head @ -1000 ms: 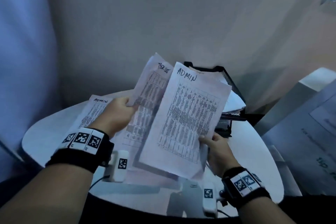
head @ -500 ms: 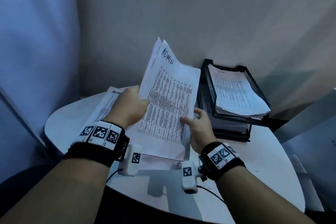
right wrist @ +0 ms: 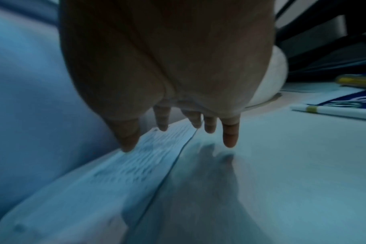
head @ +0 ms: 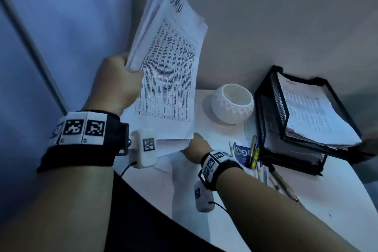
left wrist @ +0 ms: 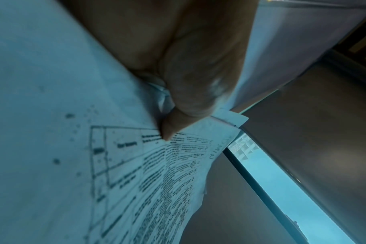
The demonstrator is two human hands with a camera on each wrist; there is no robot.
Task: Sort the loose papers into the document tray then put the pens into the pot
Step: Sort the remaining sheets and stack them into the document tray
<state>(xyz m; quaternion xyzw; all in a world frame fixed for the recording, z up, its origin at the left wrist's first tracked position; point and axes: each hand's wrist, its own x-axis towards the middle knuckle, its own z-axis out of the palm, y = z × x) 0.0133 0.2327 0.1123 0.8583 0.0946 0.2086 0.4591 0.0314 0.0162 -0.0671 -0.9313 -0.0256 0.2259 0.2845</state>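
Note:
My left hand [head: 120, 80] grips a sheaf of printed papers [head: 167, 63] headed "ADMIN" and holds it upright above the white round table [head: 306, 200]; the left wrist view shows the thumb [left wrist: 178, 122] pinching the sheets [left wrist: 136, 181]. My right hand [head: 194, 147] is low under the sheaf, fingers [right wrist: 230, 137] straight and spread over a sheet lying flat on the table [right wrist: 136, 165]. A black stacked document tray [head: 266, 129] with papers [head: 311, 112] in its top level stands at the right. A white faceted pot [head: 233, 104] stands left of it. Several pens [head: 254, 151] lie in front of the tray.
A blue and white card [head: 241, 152] lies among the pens. A grey wall [head: 266, 16] runs close behind the table, and a blue panel [head: 61, 26] stands at the left. The table's dark front edge [head: 147, 196] curves beneath my forearms.
My left hand has gathered the sheets into one sheaf and raised it upright. My right hand has let go of the "ADMIN" sheet and dropped toward the table. The pot and pens have come into view.

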